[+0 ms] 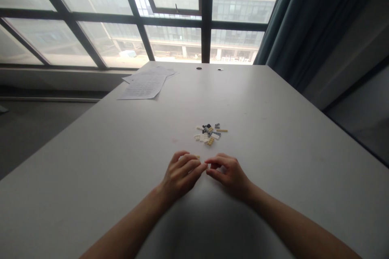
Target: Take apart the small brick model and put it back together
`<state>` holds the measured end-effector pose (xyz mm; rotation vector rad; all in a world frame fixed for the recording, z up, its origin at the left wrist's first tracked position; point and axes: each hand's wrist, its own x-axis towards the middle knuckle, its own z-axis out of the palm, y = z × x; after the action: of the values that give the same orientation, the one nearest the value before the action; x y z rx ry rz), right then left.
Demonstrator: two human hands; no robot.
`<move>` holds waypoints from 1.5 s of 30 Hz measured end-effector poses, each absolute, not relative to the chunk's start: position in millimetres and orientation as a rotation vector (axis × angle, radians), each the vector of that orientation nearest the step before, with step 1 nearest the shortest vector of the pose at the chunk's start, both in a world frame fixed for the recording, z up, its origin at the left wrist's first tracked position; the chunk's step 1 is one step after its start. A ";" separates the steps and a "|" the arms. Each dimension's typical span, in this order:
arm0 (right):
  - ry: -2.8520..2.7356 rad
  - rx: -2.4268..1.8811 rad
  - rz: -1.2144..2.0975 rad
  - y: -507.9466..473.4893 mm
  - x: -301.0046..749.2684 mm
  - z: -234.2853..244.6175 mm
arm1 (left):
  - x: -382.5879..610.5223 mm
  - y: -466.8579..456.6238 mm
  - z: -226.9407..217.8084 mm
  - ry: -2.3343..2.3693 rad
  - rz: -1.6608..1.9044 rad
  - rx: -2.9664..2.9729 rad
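My left hand (184, 173) is low over the near part of the white table, its fingers curled and pressed together. A small tan building brick (197, 157) peeks out past its fingertips; the rest of that brick is hidden. My right hand (228, 173) is close on the right, with thumb and index finger bent toward the left fingertips. Whatever lies between them is too small to make out. Just beyond both hands is a loose pile of white, black, grey and tan building bricks (210, 141), with a thin tan strip piece (222, 130) at its right.
The white table (261, 109) reaches to a large dark-framed window (206, 40). Printed paper sheets (146, 85) lie at its far left. Two small holes are near the far edge, one of them a dark round hole (199, 68). A blue-grey curtain (291, 28) hangs at the right.
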<state>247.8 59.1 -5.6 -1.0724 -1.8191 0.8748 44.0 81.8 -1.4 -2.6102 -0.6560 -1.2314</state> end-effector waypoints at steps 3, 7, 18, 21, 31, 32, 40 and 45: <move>-1.880 -1.187 0.698 62.2 249.7 -7.6 | 43.9 84.2 -2.1 -0.758 -1.277 -2.563; -2.005 -1.323 0.576 64.0 248.3 -9.6 | 42.7 88.0 -5.2 -0.922 -1.378 -2.460; -2.140 -1.444 0.471 63.3 240.6 -7.2 | 41.7 91.9 -5.3 -1.069 -1.204 -2.684; -2.140 -1.458 0.451 63.5 239.4 -7.3 | 44.2 90.7 -3.6 -1.103 -1.066 -2.771; -2.108 -1.441 0.470 64.3 240.9 -9.5 | 45.1 90.7 -3.6 -1.152 -0.978 -2.791; -2.106 -1.442 0.467 64.3 240.4 -9.4 | 45.1 90.8 -3.8 -1.156 -0.963 -2.800; -1.977 -1.420 0.590 65.3 242.1 -7.6 | 48.7 89.4 -3.0 -1.089 -0.851 -2.873; -1.842 -1.415 0.671 65.7 242.9 -5.9 | 54.5 89.2 -4.3 -1.143 -0.816 -2.856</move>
<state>242.9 65.7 -5.9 -1.4148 -1.8416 0.6713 54.5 89.2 -4.3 -2.8562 -1.1427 -0.8157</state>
